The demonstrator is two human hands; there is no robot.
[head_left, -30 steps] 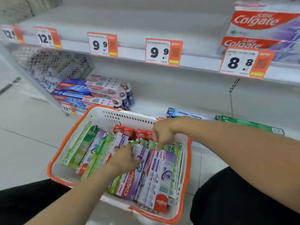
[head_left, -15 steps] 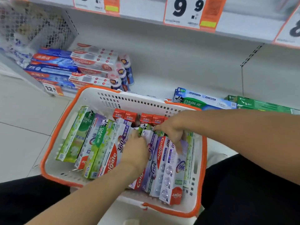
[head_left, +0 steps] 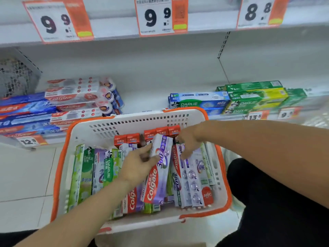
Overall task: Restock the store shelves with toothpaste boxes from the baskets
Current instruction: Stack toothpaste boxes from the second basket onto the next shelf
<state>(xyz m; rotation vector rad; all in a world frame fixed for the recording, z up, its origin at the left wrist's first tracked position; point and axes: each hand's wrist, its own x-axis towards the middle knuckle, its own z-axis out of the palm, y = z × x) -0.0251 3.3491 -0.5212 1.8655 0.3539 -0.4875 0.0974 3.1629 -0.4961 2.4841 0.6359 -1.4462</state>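
A white basket with an orange rim point(head_left: 220, 154) sits on the floor in front of the bottom shelf, packed with toothpaste boxes. My left hand point(head_left: 140, 163) grips a purple-and-red Colgate 360 box point(head_left: 158, 175), which is tilted up above the others. My right hand point(head_left: 188, 143) reaches into the basket with fingers pointing down onto another Colgate 360 box point(head_left: 191, 177). Green Darlie boxes point(head_left: 87, 173) stand at the basket's left side. Small red boxes point(head_left: 156, 134) line its far wall.
The bottom shelf point(head_left: 147, 102) holds stacked Colgate boxes point(head_left: 71, 98) at left and blue and green Darlie boxes point(head_left: 236, 98) at right. Price tags point(head_left: 160, 15) hang on the shelf edge above. A wire mesh bin point(head_left: 16, 75) is far left.
The view has moved closer and lower over the basket. My left hand has lifted one Colgate 360 box out of the row. My right hand stays among the boxes beside it.
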